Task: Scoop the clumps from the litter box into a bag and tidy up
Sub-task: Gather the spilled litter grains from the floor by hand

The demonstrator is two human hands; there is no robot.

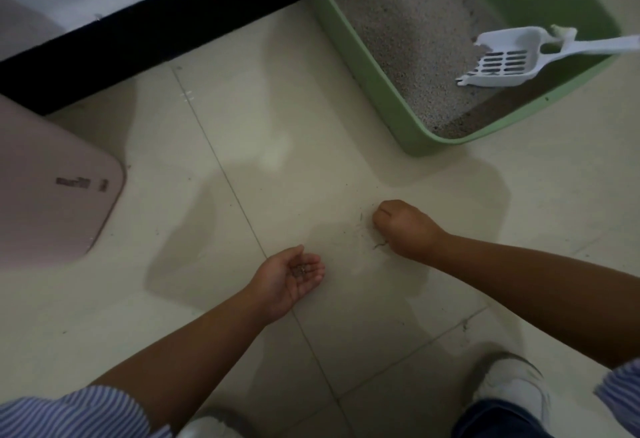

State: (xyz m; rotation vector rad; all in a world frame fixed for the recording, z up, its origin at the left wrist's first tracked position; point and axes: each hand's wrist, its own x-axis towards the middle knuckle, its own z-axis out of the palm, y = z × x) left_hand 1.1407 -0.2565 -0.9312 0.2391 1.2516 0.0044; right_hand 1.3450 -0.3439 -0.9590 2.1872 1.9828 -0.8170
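Head view: the green litter box [349, 43] sits far right on the tiled floor [242, 147], with the white scoop [502, 60] resting inside on the litter, handle over the right rim. No bag is in sight.

The left hand [294, 278] lies palm up, cupped loosely around a small heap of spilled grains [302, 269]. The right hand [401, 226] is curled with its fingertips down on the floor among scattered bits [379, 245]; whether it pinches anything I cannot tell.

The step looks like floor tidying. Best to keep the cupped palm level and just beside the picking fingers, gather the strays into one spot first, then lift them together.
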